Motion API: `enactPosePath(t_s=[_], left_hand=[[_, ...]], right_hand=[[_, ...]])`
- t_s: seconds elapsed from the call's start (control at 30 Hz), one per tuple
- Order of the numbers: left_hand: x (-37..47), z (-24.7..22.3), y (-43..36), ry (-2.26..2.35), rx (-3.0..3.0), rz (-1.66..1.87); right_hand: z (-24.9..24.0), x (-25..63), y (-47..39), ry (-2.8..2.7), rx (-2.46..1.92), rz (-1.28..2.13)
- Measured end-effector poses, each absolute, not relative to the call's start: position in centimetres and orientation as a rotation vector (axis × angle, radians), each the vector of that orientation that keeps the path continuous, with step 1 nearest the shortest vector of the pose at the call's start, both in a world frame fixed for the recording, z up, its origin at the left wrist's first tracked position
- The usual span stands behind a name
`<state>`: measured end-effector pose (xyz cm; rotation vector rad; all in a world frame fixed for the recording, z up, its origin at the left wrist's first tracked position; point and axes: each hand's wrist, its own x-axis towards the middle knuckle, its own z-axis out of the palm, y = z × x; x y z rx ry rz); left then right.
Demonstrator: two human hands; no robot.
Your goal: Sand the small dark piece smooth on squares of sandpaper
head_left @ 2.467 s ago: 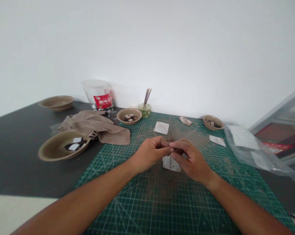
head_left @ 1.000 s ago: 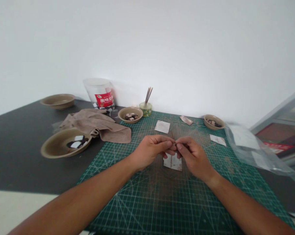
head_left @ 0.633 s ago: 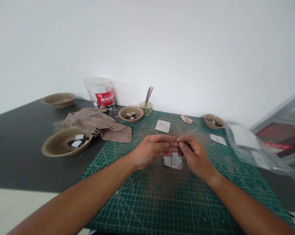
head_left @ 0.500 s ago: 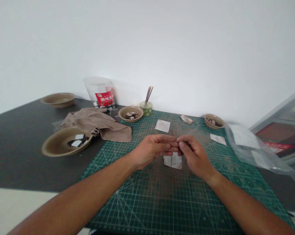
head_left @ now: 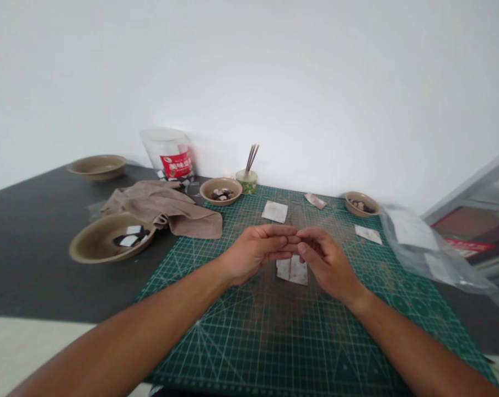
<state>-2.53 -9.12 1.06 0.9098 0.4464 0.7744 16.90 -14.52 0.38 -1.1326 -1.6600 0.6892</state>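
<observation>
- Head view: left hand (head_left: 249,256) and right hand (head_left: 332,267) meet, fingers nearly closed; cannot tell what they hold.
- Best pinch lightly, above the card (head_left: 299,271).

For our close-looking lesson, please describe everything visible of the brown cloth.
The cloth is greyish brown and soft-looking, perhaps suede-like fabric. It lies crumpled in folds, its right end flatter, with a rounded corner. It stretches from the dark tabletop onto the green cutting mat and overlaps the far rim of a large bowl. The left hand and right hand are clear of it.
</observation>
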Motion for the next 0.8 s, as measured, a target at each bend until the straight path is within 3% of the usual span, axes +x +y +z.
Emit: enactPosePath(t_s=[0.57,0.8], left_hand=[[-2.19,1.09,-9.40,0.313,0.884,0.802],[-1.87,1.69,-9.60,0.628,1.255,0.777]], right_hand=[[0.13,16.91,-14.16,-1.696,-1.142,0.613],[0.90,16.05,-14.86,-1.905,-1.046,-0.032]])
